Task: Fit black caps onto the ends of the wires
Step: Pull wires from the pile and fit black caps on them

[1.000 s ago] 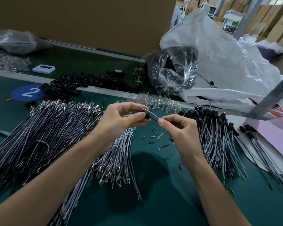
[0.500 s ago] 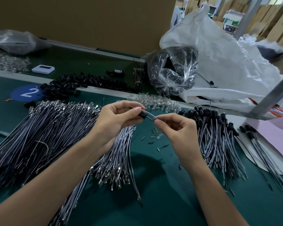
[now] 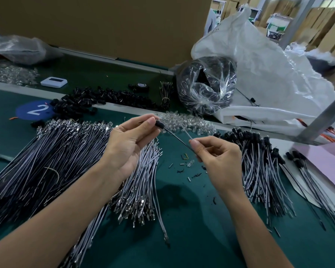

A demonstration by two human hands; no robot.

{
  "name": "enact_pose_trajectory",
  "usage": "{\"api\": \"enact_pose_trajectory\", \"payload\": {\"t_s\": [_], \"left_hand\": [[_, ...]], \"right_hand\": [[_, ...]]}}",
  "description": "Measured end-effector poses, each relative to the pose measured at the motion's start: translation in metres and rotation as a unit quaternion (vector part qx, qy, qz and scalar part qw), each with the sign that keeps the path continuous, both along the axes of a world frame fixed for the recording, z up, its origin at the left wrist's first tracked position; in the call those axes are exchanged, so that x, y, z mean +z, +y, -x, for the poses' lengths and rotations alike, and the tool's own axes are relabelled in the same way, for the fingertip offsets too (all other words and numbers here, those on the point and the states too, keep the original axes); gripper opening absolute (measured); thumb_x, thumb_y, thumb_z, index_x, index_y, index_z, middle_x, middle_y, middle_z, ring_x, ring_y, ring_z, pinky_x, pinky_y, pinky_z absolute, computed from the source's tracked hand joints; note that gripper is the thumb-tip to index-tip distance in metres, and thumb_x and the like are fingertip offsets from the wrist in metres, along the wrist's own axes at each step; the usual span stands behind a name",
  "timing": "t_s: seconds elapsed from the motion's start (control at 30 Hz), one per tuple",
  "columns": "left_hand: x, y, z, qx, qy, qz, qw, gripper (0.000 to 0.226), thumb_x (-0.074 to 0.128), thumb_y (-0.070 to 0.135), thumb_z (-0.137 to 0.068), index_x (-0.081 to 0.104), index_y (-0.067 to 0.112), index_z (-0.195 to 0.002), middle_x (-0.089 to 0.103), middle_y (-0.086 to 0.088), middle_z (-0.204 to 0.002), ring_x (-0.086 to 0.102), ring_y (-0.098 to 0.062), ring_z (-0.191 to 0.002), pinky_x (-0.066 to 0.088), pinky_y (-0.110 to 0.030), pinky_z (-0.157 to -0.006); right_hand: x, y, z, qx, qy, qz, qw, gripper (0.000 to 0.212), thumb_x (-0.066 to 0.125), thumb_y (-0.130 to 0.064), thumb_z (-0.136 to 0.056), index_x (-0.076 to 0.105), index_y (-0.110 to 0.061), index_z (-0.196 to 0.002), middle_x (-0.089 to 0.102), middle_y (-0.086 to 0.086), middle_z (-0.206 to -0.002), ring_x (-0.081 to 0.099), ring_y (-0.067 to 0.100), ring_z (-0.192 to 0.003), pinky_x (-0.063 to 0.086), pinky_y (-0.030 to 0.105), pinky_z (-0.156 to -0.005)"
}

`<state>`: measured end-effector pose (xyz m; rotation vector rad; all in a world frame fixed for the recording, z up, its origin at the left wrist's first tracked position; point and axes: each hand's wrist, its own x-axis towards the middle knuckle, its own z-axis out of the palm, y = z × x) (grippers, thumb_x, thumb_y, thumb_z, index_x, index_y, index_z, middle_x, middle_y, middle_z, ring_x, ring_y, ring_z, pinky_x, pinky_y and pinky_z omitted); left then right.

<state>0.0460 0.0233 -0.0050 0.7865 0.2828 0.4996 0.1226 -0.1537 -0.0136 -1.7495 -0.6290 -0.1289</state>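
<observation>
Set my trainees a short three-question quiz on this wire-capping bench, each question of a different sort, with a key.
1. True or false: the left hand pinches the black cap at the end of the wire.
2. What does the right hand pinch? A) the wire B) a screwdriver C) nothing
3. Fill in: the blue disc on the bench bears the number ___.
Key: 1 true; 2 A; 3 the number 2.
</observation>
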Motion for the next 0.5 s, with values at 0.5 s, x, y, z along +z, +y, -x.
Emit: {"api": "enact_pose_trajectory", "payload": {"t_s": [0.5], "left_hand": [[-0.0003, -0.001, -0.0015, 0.02, -0.04, -0.011, 0.999, 0.014, 0.068, -0.002, -0.066, 0.076, 0.007, -0.073, 0.076, -0.01, -0.086, 0.074, -0.022, -0.085, 0.06, -0.027, -0.076]], "right_hand": [[-0.0001, -0.0013, -0.001, -0.022, -0.043, 0.034, 0.998, 0.013, 0.078, -0.012, -0.081, 0.077, -0.022, -0.072, 0.067, -0.011, -0.06, 0.056, 0.004, -0.053, 0.042, 0.016, -0.055]]}}
